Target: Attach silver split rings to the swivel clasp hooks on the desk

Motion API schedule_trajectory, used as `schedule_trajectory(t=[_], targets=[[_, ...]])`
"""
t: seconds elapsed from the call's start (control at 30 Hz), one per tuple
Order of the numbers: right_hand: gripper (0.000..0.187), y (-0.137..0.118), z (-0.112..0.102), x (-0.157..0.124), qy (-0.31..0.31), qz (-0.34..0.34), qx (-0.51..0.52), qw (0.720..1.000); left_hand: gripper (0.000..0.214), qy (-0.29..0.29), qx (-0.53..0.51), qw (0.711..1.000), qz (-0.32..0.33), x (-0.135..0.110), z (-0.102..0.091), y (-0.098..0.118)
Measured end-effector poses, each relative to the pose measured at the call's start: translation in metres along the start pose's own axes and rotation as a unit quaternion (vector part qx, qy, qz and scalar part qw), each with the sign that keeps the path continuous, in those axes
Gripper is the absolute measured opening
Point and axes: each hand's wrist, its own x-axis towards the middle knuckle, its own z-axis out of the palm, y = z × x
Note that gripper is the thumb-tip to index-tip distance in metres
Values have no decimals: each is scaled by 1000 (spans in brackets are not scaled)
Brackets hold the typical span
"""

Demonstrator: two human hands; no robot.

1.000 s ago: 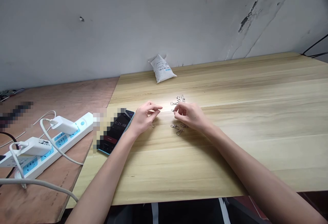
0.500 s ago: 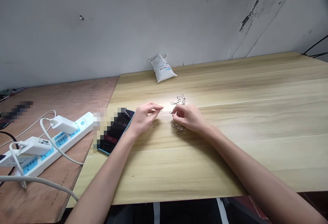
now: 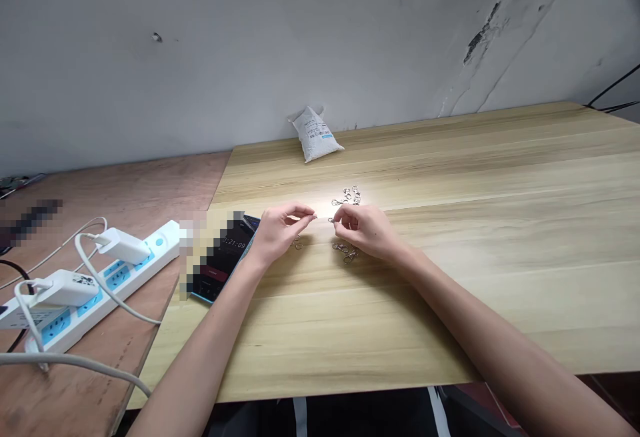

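My left hand is closed in a pinch, thumb against forefinger, with a tiny metal ring just showing at the fingertips. Facing it across a small gap, my right hand pinches a silver swivel clasp; only its looped end sticks out and the rest is hidden by the fingers. Behind the right hand lie several silver clasps in a loose group. More clasps lie just in front of that hand, partly under its shadow. Small metal rings rest beside the left hand, partly covered by it.
A phone showing a running timer lies left of my left wrist. Farther left, a white power strip with plugged chargers and cables sits on a brownish board. A white plastic packet stands against the wall at the table's back.
Both hands keep nearly the same pose, still pinching. The ring at the left fingertips shows less than before. The whole view has shifted slightly.
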Motion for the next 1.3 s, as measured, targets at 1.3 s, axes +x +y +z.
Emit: schedule_trajectory(t=[1.3], targets=[[15,-1,6,0,13,-53,15,998,12,11,60,998,30,-1,-1,11]])
